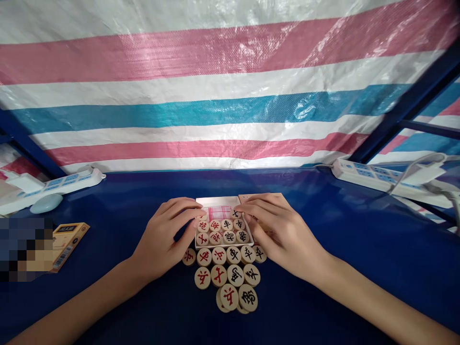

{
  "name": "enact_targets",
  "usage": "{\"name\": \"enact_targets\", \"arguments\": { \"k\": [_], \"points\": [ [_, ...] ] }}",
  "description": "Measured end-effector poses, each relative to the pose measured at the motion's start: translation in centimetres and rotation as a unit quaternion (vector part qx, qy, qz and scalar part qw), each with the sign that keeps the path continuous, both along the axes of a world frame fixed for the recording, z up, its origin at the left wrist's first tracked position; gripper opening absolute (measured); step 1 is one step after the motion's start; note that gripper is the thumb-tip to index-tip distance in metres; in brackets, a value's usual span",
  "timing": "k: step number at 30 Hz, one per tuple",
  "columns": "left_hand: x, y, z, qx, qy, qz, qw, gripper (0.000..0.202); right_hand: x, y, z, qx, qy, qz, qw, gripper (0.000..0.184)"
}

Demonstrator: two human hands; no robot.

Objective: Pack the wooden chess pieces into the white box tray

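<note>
A white box (217, 201) holds rows of round wooden Chinese chess pieces, red characters on the left and black on the right. Its back part shows a red-and-white checked sheet (220, 212). At the box's left side, my left hand (168, 232) pinches a red Chinese chess piece (203, 216), mostly covered by the fingers. My right hand (282, 225) reaches over the right side, its fingertips closed on a black Chinese chess piece (235, 214). In front of the box lie more pieces, among them a red one (229, 297) and a black one (247, 297), each stacked on another.
Behind my right hand lies a tan box or lid (278, 197). A yellow printed carton (70, 244) and a pale mouse (46, 203) are on the left of the blue table (143, 306). White power strips (77, 181) stand at both back corners before a striped plastic sheet (215, 110).
</note>
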State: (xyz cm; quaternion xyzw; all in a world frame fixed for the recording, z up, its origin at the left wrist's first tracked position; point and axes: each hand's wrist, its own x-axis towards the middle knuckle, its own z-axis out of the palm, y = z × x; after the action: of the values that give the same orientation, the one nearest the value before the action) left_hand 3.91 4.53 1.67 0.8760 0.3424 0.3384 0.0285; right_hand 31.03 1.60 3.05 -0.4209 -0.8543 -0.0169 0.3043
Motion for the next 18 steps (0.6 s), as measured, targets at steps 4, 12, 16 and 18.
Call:
{"name": "enact_targets", "arguments": {
  "k": [4, 12, 16, 18],
  "points": [
    [-1.3, -2.9, 1.0, 0.056, -0.046, 0.013, 0.997, 0.029, 0.9, -3.2, -0.1, 0.052, 0.02, -0.009, 0.998, 0.032],
    [-5.2, -6.0, -1.4, -0.028, 0.088, 0.039, 0.995, 0.03, 3.6, -7.4, -3.3, 0.016, -0.076, -0.013, 0.997, 0.029],
    [-4.8, -5.6, -2.1, -0.02, 0.135, 0.024, 0.99, 0.038, 3.5, -6.8, -3.6, -0.031, -0.1, -0.028, 0.994, 0.041],
    [-4.5, -5.6, -2.1, -0.016, 0.135, 0.019, 0.991, 0.036, 3.4, -6.8, -3.4, -0.056, -0.097, -0.022, 0.994, 0.036]
  ]
}}
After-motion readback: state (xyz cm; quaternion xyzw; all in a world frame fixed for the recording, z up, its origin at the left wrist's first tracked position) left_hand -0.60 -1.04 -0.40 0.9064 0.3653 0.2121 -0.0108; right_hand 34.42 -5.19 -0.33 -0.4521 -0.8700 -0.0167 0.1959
